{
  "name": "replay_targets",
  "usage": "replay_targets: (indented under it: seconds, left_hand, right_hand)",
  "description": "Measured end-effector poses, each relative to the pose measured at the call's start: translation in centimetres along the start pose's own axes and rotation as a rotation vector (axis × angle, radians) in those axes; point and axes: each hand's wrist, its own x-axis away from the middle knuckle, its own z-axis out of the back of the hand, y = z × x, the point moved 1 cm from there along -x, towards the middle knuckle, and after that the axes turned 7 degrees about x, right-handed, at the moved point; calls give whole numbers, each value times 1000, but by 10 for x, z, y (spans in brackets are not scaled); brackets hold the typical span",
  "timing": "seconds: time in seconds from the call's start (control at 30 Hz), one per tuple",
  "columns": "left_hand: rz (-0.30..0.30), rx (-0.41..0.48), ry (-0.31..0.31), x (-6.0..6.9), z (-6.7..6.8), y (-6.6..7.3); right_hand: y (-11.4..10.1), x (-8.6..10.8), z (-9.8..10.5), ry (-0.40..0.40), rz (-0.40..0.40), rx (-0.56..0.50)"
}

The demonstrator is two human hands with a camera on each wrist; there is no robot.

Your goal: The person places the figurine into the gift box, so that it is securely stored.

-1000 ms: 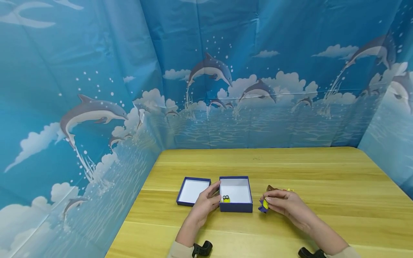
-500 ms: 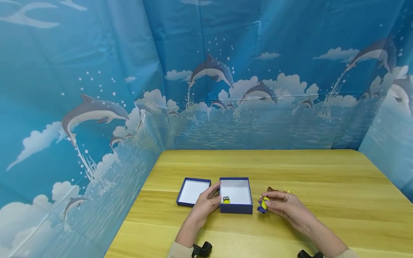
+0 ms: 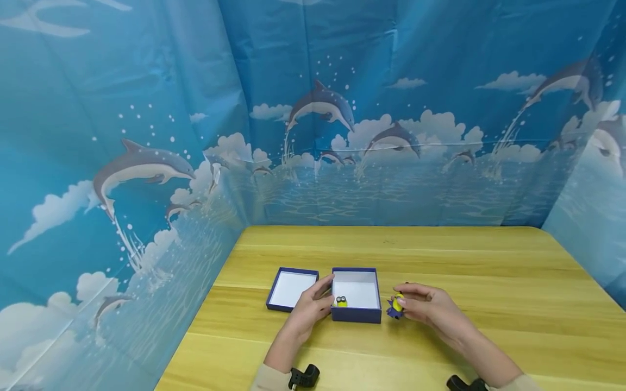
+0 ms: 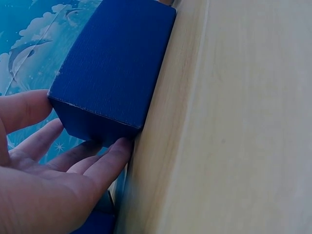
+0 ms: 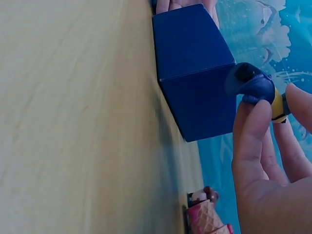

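Inside the open blue box [image 3: 356, 315] stands a yellow toy figure [image 3: 342, 302] with big round goggle eyes, in the front left corner. My left hand [image 3: 311, 305] rests against the box's left side, its fingers fairly straight; in the left wrist view the thumb and fingers touch the blue wall [image 4: 87, 117]. My right hand [image 3: 432, 307] pinches a yellow and blue toy figure [image 3: 395, 307] between thumb and fingers, just right of the box and apart from it in the head view. In the right wrist view, the figure's dark blue part [image 5: 254, 82] points toward the box.
A shallow blue lid [image 3: 292, 289] with a white inside lies left of the box. A toy with a waffle-cone pattern [image 5: 207, 217] lies on the table [image 3: 469, 250] near my right hand, mostly hidden in the head view. A dolphin-print curtain [image 3: 391, 190] encloses the table.
My right hand has moved slightly left toward the box, turning the blue and yellow figure more upright. The left hand and box hold their places.
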Motion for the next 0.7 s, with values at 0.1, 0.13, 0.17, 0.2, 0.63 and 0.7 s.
replay_targets:
  seconds: [0.1, 0.13, 0.17, 0.2, 0.63, 0.7]
  left_hand:
    - [1, 3, -4, 0, 2, 0]
    - [-2, 4, -4, 0, 2, 0]
    - [-6, 4, -7, 0, 2, 0]
    - [-6, 5, -7, 0, 2, 0]
    - [-3, -5, -15, 0, 1, -1]
    - [-4, -2, -14, 0, 1, 0]
  right_hand:
    - [-5, -3, -4, 37, 5, 19]
    - [-7, -3, -4, 49, 9, 29]
    - [-9, -4, -5, 61, 14, 33]
    - [-11, -5, -5, 70, 18, 38]
    - [-23, -15, -10, 103, 66, 115]
    - [-25, -16, -11, 111, 73, 118]
